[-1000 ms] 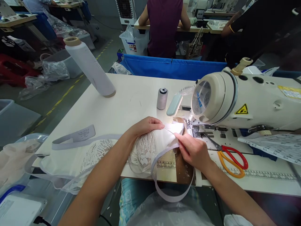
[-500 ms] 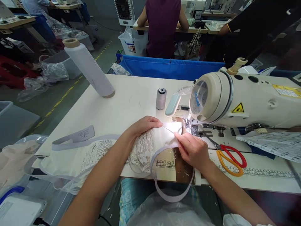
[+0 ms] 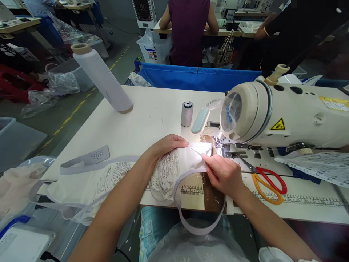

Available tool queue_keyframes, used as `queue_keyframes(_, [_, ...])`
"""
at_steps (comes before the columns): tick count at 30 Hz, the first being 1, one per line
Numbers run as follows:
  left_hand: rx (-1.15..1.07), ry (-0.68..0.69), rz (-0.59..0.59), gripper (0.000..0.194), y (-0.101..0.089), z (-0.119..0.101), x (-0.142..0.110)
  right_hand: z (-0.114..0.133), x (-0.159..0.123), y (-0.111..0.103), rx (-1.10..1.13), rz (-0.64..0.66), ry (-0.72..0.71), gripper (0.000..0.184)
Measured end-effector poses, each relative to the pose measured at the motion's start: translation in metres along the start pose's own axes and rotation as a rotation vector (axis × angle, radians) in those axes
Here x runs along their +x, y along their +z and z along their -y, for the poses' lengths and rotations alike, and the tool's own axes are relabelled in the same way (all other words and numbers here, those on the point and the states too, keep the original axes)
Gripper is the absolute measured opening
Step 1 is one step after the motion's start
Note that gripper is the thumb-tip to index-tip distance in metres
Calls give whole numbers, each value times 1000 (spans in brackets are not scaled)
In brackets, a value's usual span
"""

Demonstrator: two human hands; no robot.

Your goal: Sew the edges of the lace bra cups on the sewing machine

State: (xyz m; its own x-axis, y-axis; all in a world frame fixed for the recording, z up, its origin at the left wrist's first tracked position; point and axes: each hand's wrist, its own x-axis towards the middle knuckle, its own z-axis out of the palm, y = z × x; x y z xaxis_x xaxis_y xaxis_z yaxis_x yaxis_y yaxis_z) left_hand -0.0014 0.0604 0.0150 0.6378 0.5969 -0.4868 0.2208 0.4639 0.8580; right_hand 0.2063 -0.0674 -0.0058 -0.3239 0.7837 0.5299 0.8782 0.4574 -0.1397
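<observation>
A white lace garment (image 3: 166, 171) lies on the table in front of the sewing machine (image 3: 275, 114), its lit end close to the needle area. My left hand (image 3: 167, 143) rests on the fabric with the fingers curled flat over its top edge. My right hand (image 3: 222, 173) pinches the fabric's right edge between thumb and fingers, just left of the presser foot. A pale elastic band (image 3: 191, 222) runs from the garment and loops down over the table's front edge.
Red and orange scissors (image 3: 265, 182) lie right of my right hand. A small thread spool (image 3: 187, 114), a large white cone (image 3: 102, 78) and a grey label strip (image 3: 87, 160) sit on the table (image 3: 141, 120). Behind a blue bin (image 3: 196, 78), people work.
Almost nothing moved. My right hand shifted slightly left and up along the fabric edge; my left hand stayed in place on the lace.
</observation>
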Motion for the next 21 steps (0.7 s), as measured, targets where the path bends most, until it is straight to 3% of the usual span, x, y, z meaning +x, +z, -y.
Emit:
queue_keyframes(7, [45, 45, 62, 24, 0, 2, -1, 3, 1, 1, -39, 15, 16, 30])
queue_keyframes(18, [70, 31, 56, 23, 1, 2, -2, -1, 4, 4, -57, 52, 19, 33])
queue_keyframes(21, [105, 37, 56, 23, 0, 2, -1, -5, 3, 3, -2, 72, 24, 24])
